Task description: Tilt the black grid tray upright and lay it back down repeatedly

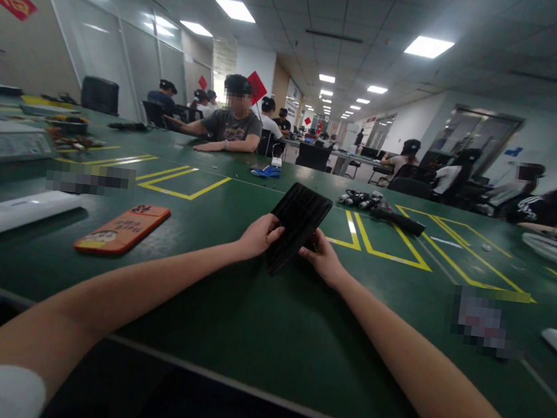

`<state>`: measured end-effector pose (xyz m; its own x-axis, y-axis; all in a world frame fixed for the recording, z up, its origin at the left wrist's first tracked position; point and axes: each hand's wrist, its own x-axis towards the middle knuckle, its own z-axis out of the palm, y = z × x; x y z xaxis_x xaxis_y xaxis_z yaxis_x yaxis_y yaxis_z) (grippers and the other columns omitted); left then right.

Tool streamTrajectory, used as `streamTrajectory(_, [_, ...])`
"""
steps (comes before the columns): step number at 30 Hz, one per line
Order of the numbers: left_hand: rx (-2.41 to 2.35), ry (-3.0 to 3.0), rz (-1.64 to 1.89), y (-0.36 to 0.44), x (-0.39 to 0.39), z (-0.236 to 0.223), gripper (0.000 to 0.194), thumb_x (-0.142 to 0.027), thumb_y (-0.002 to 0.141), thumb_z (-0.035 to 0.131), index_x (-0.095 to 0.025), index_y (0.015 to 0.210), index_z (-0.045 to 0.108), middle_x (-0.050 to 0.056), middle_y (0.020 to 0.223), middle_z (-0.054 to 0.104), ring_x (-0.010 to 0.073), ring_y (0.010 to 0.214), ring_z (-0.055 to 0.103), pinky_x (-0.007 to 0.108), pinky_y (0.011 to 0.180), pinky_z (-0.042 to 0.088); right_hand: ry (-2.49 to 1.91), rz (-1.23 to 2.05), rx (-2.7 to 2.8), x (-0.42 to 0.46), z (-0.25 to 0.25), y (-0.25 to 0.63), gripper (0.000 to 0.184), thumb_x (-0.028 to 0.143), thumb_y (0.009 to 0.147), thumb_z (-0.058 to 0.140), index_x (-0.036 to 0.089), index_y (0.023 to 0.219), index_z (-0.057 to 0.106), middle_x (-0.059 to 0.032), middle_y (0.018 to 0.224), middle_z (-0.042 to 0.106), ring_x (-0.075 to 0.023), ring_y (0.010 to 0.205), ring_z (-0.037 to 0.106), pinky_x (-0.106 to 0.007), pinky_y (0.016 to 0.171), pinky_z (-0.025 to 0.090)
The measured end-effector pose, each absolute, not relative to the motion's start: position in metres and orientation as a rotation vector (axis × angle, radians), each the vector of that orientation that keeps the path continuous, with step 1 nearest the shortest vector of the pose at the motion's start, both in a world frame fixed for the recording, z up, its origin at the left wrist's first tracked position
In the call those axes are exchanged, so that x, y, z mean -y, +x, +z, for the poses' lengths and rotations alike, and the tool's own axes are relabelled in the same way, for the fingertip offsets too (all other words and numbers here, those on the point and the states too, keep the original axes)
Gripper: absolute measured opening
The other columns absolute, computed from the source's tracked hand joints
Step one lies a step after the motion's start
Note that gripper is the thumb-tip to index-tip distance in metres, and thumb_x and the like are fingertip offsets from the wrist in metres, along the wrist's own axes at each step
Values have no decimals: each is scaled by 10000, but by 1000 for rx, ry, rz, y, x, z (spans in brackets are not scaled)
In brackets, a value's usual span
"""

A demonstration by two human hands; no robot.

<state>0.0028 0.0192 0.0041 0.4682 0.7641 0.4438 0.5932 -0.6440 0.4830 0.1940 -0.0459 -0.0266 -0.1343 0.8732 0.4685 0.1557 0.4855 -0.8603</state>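
A black, flat rectangular slab (299,225) with faint lines on its face is held tilted above the green table (265,328); its exact kind is unclear. My left hand (256,237) grips its left edge, thumb over the face. On the opposite edge, my right hand (325,260) holds it with fingers partly behind it. To the left lies an orange phone case (122,229) with a cartoon print. Beyond that rests a long white device (19,214).
Black cabled items (379,207) lie past my right hand. Yellow tape (189,197) marks rectangles on the table. A blue-and-white item (266,169) sits near a person (232,126) across the table. A grey box (7,141) stands far left. A blurred item (484,323) lies right.
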Motion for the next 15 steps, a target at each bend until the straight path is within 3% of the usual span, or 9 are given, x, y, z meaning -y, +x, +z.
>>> streamTrajectory(10, [-1033, 2507, 936, 2, -13, -5, 280, -369, 855, 415, -137, 980, 512, 66, 871, 523, 196, 798, 511, 336, 712, 428, -855, 825, 1611, 47, -34, 195, 529, 306, 685, 708, 228, 1176, 526, -67, 1177, 596, -254, 1139, 528, -457, 1018, 394])
streamTrajectory(15, [-897, 2580, 850, 3, -4, -6, 304, -372, 847, 438, -135, 1026, 501, 72, 905, 518, 199, 836, 506, 347, 767, 424, -964, 667, 1718, 53, -29, 197, 420, 404, 746, 645, 203, 1112, 602, -86, 1205, 615, -296, 1178, 514, -486, 1004, 417])
